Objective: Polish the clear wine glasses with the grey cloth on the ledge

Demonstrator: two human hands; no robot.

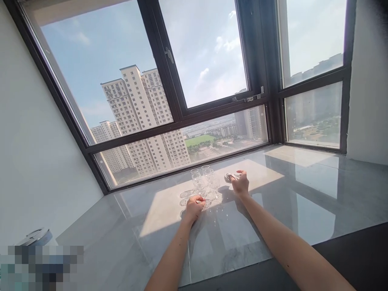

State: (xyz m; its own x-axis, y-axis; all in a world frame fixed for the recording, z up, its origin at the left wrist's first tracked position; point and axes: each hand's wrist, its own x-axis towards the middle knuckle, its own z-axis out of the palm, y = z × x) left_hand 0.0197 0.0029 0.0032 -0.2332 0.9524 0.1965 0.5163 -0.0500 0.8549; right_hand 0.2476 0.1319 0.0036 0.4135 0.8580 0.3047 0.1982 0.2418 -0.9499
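Several clear stemmed glasses [203, 181] stand grouped on a grey marble sill [303, 202] near the window. My left hand [194, 207] is closed around the base of a glass that lies or leans at the near side of the group. My right hand [241, 182] reaches further back, fingers closed on a small glass object [229, 176] lying on the sill to the right of the group. Both forearms stretch forward from the bottom of the view.
A large dark-framed window [182, 117] runs along the far edge of the sill, showing tall apartment blocks. A white wall stands at the left and another at the right. A round grey object [38, 236] sits at the lower left beside a blurred patch.
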